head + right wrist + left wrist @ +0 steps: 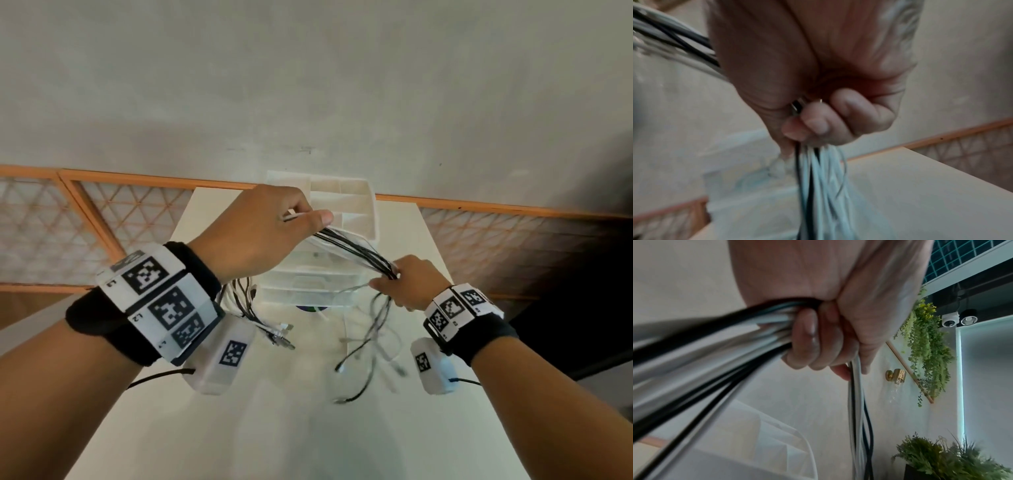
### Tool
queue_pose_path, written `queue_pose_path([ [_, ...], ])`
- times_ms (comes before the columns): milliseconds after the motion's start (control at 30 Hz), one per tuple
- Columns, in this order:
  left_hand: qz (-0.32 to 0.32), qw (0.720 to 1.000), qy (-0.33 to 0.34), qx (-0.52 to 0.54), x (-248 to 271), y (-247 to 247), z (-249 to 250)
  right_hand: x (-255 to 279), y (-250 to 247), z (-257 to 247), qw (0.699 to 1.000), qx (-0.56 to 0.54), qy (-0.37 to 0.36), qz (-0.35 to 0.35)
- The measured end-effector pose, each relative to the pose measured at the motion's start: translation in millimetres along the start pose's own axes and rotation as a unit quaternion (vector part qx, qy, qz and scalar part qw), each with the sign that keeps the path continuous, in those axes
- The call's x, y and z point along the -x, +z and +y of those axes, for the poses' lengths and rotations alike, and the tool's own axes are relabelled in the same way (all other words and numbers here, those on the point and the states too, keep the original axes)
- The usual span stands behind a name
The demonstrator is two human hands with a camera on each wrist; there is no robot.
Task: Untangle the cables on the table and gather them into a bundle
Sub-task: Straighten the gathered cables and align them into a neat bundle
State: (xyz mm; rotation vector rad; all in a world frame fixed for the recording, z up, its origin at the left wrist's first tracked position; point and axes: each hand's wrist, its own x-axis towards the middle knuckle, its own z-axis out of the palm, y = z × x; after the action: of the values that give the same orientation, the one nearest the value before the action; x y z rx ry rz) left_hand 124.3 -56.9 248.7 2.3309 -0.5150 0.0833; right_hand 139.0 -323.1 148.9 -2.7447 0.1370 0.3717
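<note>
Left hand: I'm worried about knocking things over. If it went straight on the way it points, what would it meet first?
Probably the white drawer organizer just beyond the left hand, though depth is unclear.

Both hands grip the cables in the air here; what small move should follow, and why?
Probably fold the span: bring the right hand up to the left hand. The black and white cables run straight between both grips, with loose ends hanging on each side over the table, so doubling them over would shorten the bundle.
</note>
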Motion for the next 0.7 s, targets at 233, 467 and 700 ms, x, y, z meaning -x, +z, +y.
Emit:
queue_pose_path([
  [233, -0.133, 0.988, -0.050, 0.063, -1, 12, -8, -41, -1, 47, 0.979, -0.148, 0.101, 0.097],
  [467, -0.236, 0.941, -0.213, 0.117, 11, 50, -73, -73, -73, 57, 0.922, -0.262, 0.110, 0.262],
  [700, -0.066, 0.964, -0.234, 0.108, -13, 41, -97, -89, -84, 41, 0.799, -0.476, 0.021, 0.366],
])
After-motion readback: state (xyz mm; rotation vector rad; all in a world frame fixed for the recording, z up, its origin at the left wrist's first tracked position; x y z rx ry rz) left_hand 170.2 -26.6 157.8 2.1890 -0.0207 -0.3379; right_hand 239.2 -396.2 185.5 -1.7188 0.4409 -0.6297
